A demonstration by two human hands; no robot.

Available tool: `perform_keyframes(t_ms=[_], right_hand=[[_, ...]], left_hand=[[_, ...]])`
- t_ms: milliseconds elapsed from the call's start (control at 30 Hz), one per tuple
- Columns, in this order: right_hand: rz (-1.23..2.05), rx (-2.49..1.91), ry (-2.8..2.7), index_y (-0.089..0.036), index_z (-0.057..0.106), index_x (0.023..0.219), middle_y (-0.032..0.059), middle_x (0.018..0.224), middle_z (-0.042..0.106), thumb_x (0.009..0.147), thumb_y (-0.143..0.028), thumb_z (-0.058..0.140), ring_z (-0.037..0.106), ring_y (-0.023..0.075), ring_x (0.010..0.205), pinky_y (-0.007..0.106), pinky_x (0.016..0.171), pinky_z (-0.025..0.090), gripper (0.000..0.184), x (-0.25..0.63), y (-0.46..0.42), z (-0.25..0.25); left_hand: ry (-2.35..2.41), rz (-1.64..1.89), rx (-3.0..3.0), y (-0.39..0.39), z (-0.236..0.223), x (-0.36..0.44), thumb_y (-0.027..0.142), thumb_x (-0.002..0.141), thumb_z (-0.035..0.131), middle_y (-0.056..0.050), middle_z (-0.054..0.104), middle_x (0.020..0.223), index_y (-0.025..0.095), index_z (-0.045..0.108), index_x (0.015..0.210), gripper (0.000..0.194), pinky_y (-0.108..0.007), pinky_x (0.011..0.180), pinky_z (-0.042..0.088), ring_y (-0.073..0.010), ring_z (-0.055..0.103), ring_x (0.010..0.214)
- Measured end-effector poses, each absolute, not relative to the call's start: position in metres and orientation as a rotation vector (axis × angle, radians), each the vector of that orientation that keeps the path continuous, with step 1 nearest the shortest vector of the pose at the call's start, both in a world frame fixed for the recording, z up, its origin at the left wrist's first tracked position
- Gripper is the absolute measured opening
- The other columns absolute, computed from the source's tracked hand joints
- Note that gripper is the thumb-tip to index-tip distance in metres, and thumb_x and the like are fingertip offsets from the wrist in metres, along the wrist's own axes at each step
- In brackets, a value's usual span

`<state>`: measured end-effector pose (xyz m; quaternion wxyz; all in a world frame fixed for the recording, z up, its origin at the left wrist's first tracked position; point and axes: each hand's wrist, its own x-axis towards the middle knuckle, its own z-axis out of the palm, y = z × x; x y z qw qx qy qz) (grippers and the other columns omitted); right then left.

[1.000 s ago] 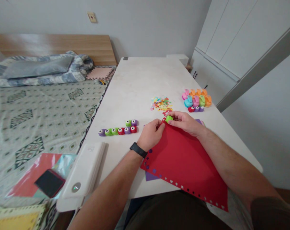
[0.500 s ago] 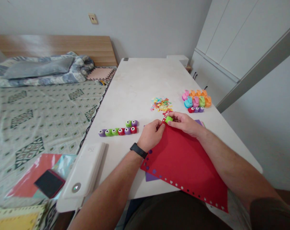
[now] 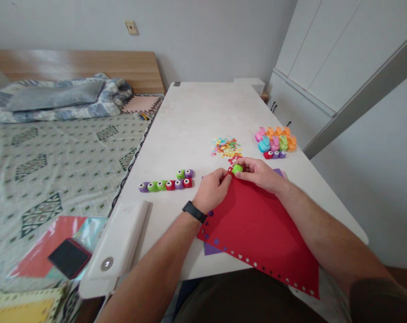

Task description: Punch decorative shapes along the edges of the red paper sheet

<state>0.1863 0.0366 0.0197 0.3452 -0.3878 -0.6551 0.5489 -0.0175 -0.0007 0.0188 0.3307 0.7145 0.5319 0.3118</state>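
Note:
A sheet of red paper (image 3: 264, 237) lies slantwise on the white table (image 3: 190, 121), its edges dotted with small punched stars, hearts and circles. My right hand (image 3: 260, 175) pinches a small green craft punch (image 3: 237, 169) onto the sheet's top corner. My left hand (image 3: 212, 190), with a black watch band (image 3: 194, 211) on its wrist, grips the paper's edge just beside that corner. A sheet of purple paper (image 3: 212, 249) shows beneath the red one.
Left of my hands stands a row of small round punches (image 3: 164, 184). Ahead lie coloured paper cut-outs (image 3: 226, 148), larger punches (image 3: 275, 140) and several small ones (image 3: 275, 154). A white device (image 3: 117, 240) sits on the table's left edge, beside a bed (image 3: 65, 166) holding a black tablet (image 3: 69, 258).
The view has shifted very slightly. Both hands, the green punch and the red sheet stay in nearly the same place.

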Motion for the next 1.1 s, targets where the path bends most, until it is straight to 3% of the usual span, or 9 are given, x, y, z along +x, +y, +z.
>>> perform_keyframes(t_ms=[1100], right_hand=[[1.475,-0.970,-1.690,-0.021,0.069,0.109,0.0045,0.099,0.070,0.082,-0.043,0.080,0.063,0.0197,0.090,0.034,0.086,0.051,0.037,0.1860,0.0373,0.0181]], left_hand=[[1.380,0.837,1.868,-0.0003,0.0156,-0.0172,0.038,0.098,0.048,0.001,0.062,0.072,0.020,0.064,0.087,0.027,-0.026,0.061,0.036,-0.0147,0.053,0.066]])
